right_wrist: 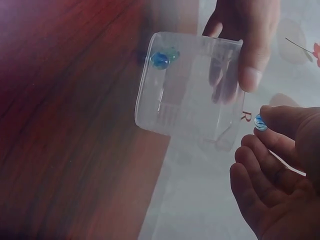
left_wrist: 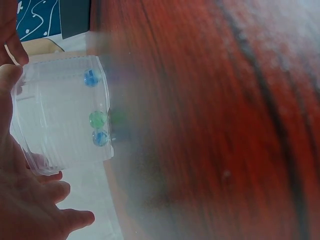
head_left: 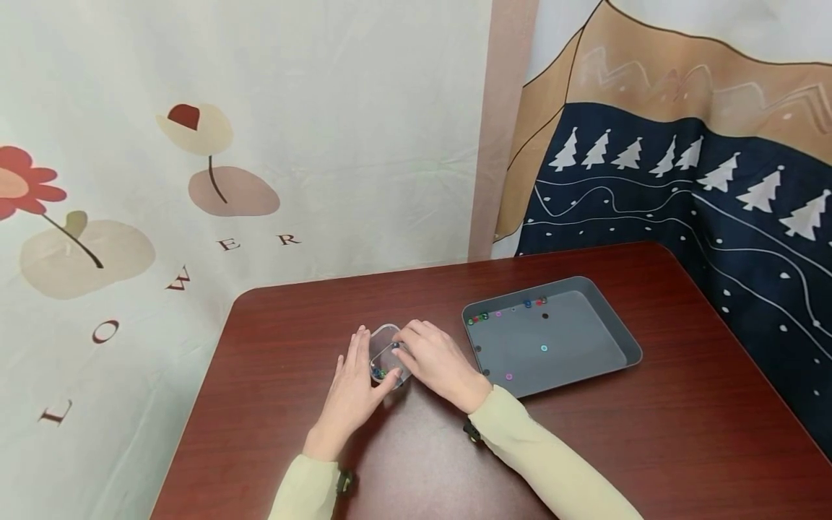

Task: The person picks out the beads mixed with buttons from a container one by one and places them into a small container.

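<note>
My left hand (head_left: 351, 390) holds a clear plastic container (left_wrist: 60, 115) at its side, thumb on one wall and fingers on another. The container stands on the table with its opening up. Inside, at the bottom, lie several glass marbles, among them a green one (left_wrist: 97, 119) and a blue one (left_wrist: 91, 78). Between thumb and index finger my right hand (head_left: 440, 362) pinches a clear-and-blue marble (right_wrist: 260, 122), just above the container's rim. The other fingers of that hand are loosely bent.
Right of the container, a grey rectangular tray (head_left: 578, 336) sits on the reddish-brown table (head_left: 676, 419). Scattered in it are small marbles and rings, including a cyan ring (head_left: 544, 348) and a pink ring (head_left: 509, 376). A printed curtain (head_left: 364, 144) hangs behind the table.
</note>
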### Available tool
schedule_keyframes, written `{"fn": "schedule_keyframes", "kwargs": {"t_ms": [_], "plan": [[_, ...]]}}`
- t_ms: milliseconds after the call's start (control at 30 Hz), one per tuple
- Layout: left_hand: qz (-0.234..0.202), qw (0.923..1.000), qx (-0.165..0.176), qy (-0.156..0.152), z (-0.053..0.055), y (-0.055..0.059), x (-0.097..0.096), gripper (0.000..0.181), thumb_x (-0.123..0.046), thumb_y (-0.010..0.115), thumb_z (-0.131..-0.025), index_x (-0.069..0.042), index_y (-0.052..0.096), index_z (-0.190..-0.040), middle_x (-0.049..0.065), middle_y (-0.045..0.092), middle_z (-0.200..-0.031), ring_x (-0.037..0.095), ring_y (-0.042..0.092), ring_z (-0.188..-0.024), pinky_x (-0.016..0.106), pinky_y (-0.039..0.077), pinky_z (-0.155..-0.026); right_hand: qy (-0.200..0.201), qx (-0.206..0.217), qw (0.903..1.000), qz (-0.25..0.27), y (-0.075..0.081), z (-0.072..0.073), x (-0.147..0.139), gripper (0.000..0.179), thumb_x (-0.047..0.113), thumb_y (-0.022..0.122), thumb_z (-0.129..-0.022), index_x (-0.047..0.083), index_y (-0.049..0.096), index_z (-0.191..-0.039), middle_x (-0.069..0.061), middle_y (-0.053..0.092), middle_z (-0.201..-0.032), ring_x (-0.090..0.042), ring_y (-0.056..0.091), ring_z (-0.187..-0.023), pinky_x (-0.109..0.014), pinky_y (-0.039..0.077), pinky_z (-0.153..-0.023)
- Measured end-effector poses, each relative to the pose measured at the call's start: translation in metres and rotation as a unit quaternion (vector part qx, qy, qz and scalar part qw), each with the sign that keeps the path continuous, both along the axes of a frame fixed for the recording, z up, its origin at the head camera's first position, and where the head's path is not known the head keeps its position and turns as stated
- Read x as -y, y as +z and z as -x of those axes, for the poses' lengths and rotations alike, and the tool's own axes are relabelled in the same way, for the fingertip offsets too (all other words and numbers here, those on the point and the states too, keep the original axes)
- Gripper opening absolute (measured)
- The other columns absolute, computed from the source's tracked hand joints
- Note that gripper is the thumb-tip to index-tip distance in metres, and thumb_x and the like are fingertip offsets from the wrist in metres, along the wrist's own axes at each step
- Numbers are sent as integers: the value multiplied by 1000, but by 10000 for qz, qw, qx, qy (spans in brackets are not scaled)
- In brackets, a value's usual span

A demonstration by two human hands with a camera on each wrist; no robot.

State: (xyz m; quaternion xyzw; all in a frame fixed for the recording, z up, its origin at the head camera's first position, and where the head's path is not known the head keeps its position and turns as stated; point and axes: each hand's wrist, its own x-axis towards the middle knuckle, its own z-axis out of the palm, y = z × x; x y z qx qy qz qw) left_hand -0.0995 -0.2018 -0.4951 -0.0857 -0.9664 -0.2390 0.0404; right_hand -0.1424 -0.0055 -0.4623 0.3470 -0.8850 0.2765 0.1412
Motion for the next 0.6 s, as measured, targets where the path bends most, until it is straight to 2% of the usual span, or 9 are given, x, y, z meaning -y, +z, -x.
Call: {"fn": "schedule_keyframes", "kwargs": {"t_ms": [333, 600], "plan": [[30, 10000, 33, 17, 0, 1, 0, 97, -46, 70, -96, 7, 21, -160, 21, 18, -170, 39, 22, -155, 70, 25, -116, -56, -61, 9997, -227, -3, 4, 7, 19, 19, 75, -97, 8, 75, -113, -3, 69, -106, -17, 64, -93, -30, 56, -81], [22, 10000, -67, 36, 0, 0, -1, 95, -46, 70, -96, 7, 24, -159, 22, 21, -169, 40, 25, -154, 71, 27, -115, -83, -120, 9997, -172, -1, -2, -3, 21, 21, 74, -98, 10, 75, -116, -1, 69, -107, -16, 64, -95, -29, 56, -81]]}}
